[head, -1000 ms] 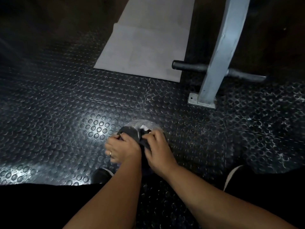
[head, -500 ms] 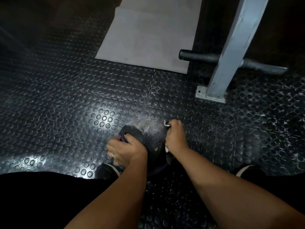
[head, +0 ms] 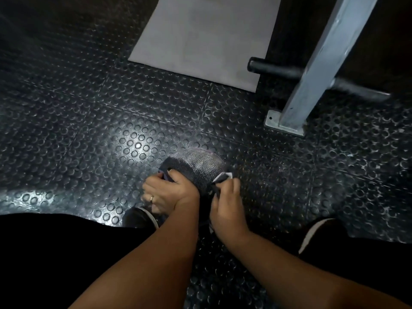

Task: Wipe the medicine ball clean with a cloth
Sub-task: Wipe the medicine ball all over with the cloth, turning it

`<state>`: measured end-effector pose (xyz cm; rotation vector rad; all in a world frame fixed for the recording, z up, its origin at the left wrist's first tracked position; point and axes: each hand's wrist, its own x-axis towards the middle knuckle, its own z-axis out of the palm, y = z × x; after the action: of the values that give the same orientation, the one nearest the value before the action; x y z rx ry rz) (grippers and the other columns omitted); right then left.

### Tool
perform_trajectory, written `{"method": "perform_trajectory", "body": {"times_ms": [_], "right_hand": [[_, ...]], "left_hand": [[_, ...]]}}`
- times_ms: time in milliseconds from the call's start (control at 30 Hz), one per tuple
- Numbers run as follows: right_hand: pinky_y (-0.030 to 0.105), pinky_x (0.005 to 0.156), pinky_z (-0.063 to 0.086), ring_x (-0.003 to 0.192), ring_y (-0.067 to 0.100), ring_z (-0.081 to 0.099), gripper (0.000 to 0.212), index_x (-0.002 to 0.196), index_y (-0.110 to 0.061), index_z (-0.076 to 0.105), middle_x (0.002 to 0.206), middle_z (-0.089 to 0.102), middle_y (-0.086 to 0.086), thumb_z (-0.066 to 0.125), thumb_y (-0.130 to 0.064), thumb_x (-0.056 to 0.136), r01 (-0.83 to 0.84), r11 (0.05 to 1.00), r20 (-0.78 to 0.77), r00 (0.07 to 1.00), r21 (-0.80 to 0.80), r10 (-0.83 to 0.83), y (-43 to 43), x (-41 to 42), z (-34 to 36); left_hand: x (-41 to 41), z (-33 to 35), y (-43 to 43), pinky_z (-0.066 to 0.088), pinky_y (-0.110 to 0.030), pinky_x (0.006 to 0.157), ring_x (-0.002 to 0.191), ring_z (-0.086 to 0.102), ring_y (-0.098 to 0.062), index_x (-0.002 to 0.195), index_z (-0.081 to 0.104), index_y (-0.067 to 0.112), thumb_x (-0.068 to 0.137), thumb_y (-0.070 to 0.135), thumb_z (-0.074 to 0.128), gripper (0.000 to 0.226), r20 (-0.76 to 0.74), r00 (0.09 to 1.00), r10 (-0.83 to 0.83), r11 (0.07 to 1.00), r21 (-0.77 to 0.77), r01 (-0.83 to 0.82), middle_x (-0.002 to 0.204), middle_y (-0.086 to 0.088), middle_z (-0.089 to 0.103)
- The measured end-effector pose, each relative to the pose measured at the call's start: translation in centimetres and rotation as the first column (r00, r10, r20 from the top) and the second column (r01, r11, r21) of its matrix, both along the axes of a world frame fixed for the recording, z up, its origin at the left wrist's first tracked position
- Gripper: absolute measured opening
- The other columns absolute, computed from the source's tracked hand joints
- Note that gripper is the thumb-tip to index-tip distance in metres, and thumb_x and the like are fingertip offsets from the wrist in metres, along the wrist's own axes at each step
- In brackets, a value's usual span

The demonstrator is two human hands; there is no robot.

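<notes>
Ball (head: 200, 163) on studded floor (head: 89, 130), between and just beyond the grips: left grip (head: 171, 192) clutches cloth (head: 166, 169) at its left side, right grip (head: 227, 204) pinches the cloth's tagged end at its right

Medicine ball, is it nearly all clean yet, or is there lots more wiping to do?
Done: the cloth is on the medicine ball, which sits on the studded floor. In hand: the left hand and right hand each grip an end of the cloth, one on either side. Left: probably plenty. The ball's top shows bare, its underside is hidden, and I cannot tell how clean it is.
</notes>
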<state>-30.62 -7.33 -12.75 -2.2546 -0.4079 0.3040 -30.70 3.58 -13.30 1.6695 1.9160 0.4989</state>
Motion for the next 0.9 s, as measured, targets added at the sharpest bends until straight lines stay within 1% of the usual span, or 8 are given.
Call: {"method": "perform_trajectory", "body": {"times_ms": [100, 233, 333, 433, 500, 600, 767, 900], "right_hand": [[0.041, 0.075, 0.05, 0.085, 0.028, 0.054, 0.013, 0.094, -0.006, 0.049, 0.106, 0.043, 0.01, 0.046, -0.004, 0.081, -0.064, 0.998, 0.051, 0.997, 0.018, 0.063, -0.5, -0.1, -0.4], [0.041, 0.077, 0.047, 0.088, 0.03, 0.053, 0.009, 0.095, -0.005, 0.048, 0.108, 0.046, 0.014, 0.047, -0.002, 0.087, 0.07, 0.997, 0.056, 0.996, -0.026, -0.069, 0.4, 2.1, -1.5], [0.034, 0.078, 0.038, 0.094, 0.033, 0.053, 0.015, 0.101, 0.0, 0.054, 0.111, 0.051, 0.02, 0.043, -0.001, 0.092, 0.175, 0.97, -0.075, 0.979, -0.171, -0.19, 0.7, 6.6, -3.4], [0.031, 0.079, 0.041, 0.101, 0.034, 0.056, 0.024, 0.111, -0.003, 0.06, 0.115, 0.058, 0.02, 0.042, -0.006, 0.094, 0.073, 0.954, -0.311, 0.936, -0.292, -0.167, 0.9, 10.7, -5.7], [0.032, 0.084, 0.043, 0.105, 0.033, 0.057, 0.028, 0.116, -0.006, 0.061, 0.118, 0.06, 0.019, 0.043, -0.009, 0.095, 0.058, 0.949, -0.364, 0.915, -0.31, -0.175, 1.0, 11.5, -6.5], [0.028, 0.082, 0.039, 0.105, 0.033, 0.055, 0.027, 0.116, -0.004, 0.06, 0.122, 0.054, 0.017, 0.042, -0.008, 0.096, 0.075, 0.954, -0.295, 0.941, -0.291, -0.164, 1.4, 10.4, -5.5], [0.026, 0.081, 0.037, 0.09, 0.026, 0.05, 0.014, 0.101, -0.002, 0.054, 0.111, 0.044, 0.014, 0.046, 0.002, 0.09, 0.116, 0.986, -0.009, 0.993, -0.118, -0.117, 1.4, 4.8, -1.6], [0.03, 0.076, 0.042, 0.082, 0.022, 0.048, 0.008, 0.089, -0.005, 0.05, 0.101, 0.042, 0.009, 0.042, -0.005, 0.086, -0.148, 0.989, 0.084, 0.986, 0.01, 0.147, -0.2, 0.2, -0.5]], "left_hand": [[0.0, 0.2, -0.1, 0.032, -0.051, 0.099, 0.124, 0.044, -0.033, 0.11, 0.055, 0.008, 0.079, 0.043, 0.038, 0.05, -0.007, 1.0, -0.014, 1.0, -0.013, 0.014, 0.121, -0.015, 0.053], [0.9, 0.2, -0.1, 0.034, -0.05, 0.096, 0.124, 0.041, -0.032, 0.112, 0.054, 0.008, 0.079, 0.047, 0.035, 0.054, -0.049, 0.998, -0.035, 0.999, -0.041, 0.033, 0.126, -0.015, 0.05], [0.4, -0.3, -0.2, 0.036, -0.05, 0.094, 0.123, 0.043, -0.033, 0.109, 0.053, 0.007, 0.077, 0.053, 0.028, 0.061, -0.045, 0.997, -0.067, 0.998, -0.013, 0.067, 0.124, -0.017, 0.052], [-0.2, -0.5, -0.7, 0.036, -0.051, 0.093, 0.12, 0.046, -0.034, 0.104, 0.054, 0.007, 0.075, 0.055, 0.028, 0.062, -0.014, 0.998, -0.054, 0.998, 0.04, 0.054, 0.118, -0.017, 0.053], [0.0, -0.4, -0.7, 0.036, -0.051, 0.093, 0.119, 0.046, -0.033, 0.104, 0.055, 0.007, 0.076, 0.054, 0.031, 0.06, -0.006, 1.0, -0.028, 0.999, 0.036, 0.028, 0.118, -0.016, 0.053], [0.4, -0.4, 0.1, 0.034, -0.048, 0.094, 0.12, 0.045, -0.032, 0.105, 0.055, 0.009, 0.078, 0.048, 0.039, 0.05, -0.004, 1.0, -0.008, 1.0, 0.008, 0.008, 0.117, -0.015, 0.053], [0.5, -0.3, 0.7, 0.034, -0.047, 0.093, 0.119, 0.045, -0.031, 0.107, 0.056, 0.011, 0.079, 0.048, 0.04, 0.049, -0.02, 1.0, 0.005, 1.0, -0.01, -0.005, 0.118, -0.013, 0.053], [0.6, -0.3, 0.7, 0.035, -0.048, 0.095, 0.12, 0.044, -0.03, 0.108, 0.055, 0.013, 0.079, 0.05, 0.039, 0.05, -0.027, 1.0, -0.006, 0.999, -0.04, 0.005, 0.119, -0.012, 0.052]]}}
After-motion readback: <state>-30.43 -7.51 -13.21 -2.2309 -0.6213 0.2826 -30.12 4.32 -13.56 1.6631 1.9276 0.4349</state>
